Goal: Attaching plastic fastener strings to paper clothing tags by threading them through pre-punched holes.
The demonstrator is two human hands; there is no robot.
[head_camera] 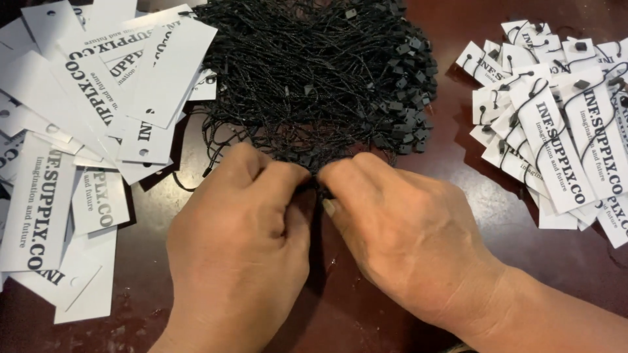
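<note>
Pinching one black cord (318,186) between both thumbs and forefingers, my left hand (239,255) and right hand (409,242) tease it from the tangled bundle (314,72); plain tags (85,131) wait left; strung tags (556,124) sit right.

Two bare hands meet at the near edge of a tangled heap of thin black cords on a dark red-brown table.

The left hand (239,261) and the right hand (405,242) lie knuckles up, fingertips pinched together on strands at the rim of the heap of black string loops with small square plastic locks (314,72); what sits between the fingers is hidden. On the left lies a loose spread of white rectangular card tags with black lettering and punched holes (98,117), without cords. On the right sits a smaller pile of the same white tags already threaded with black cords (556,124). The glossy wooden table (347,307) shows bare between the wrists.
</note>
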